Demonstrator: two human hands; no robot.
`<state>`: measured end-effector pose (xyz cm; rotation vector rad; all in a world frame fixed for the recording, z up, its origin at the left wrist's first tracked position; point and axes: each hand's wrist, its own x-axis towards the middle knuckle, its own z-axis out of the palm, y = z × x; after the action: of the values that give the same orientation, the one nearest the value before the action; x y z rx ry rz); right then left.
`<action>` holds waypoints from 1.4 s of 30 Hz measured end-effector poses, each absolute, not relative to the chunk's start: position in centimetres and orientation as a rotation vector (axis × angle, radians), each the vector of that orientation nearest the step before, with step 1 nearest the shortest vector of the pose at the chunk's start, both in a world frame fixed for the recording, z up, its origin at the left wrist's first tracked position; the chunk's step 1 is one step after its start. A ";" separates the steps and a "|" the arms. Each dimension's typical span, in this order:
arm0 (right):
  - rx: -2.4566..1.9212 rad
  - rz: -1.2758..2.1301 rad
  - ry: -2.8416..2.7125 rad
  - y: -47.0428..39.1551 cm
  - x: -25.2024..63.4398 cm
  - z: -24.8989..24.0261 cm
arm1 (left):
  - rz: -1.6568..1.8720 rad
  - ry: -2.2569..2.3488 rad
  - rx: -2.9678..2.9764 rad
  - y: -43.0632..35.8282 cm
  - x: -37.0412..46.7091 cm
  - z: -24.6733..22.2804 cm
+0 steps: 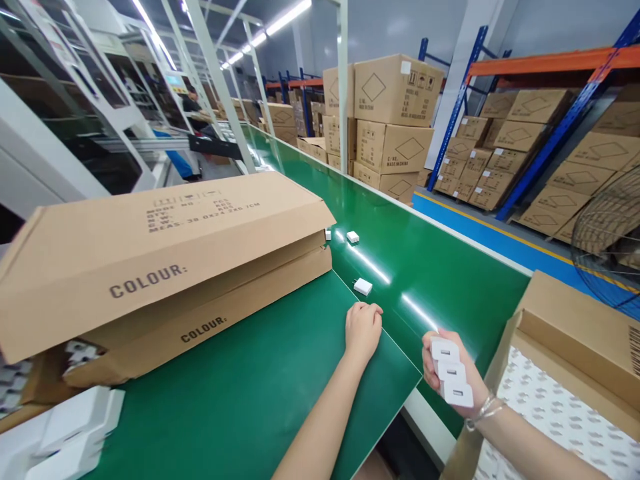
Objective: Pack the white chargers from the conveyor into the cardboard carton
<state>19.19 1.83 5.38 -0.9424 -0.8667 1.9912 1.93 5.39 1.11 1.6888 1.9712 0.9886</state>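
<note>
My left hand (364, 328) rests at the edge of the green table (240, 373), its fingers curled over the side toward the green belt (440, 267); whether anything is under the fingertips is hidden. Just beyond it on the belt lies a white charger (363, 287) with metal prongs. Another white charger (353, 237) lies farther up the belt. On the right, my right hand (455, 367) is wrapped round several white chargers (451, 372) stacked in a row, their USB ports facing me. It is held over the belt, left of an open carton (530, 327).
A large cardboard box (165, 267) with open flaps covers the table's left. White chargers (70, 427) are piled at the lower left. The right carton holds a white patterned layer (560, 413). Stacked cartons (395, 147), racks and a fan (610, 240) stand beyond the belt.
</note>
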 end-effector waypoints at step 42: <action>-2.191 0.671 -1.536 9.7 41.1 8.9 | 0.935 1.903 1.809 5.1 1.5 0.4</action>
<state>41.11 9.69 8.90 -2.1908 -1.5356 0.6713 1.48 5.06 0.39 1.8091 1.9032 0.9350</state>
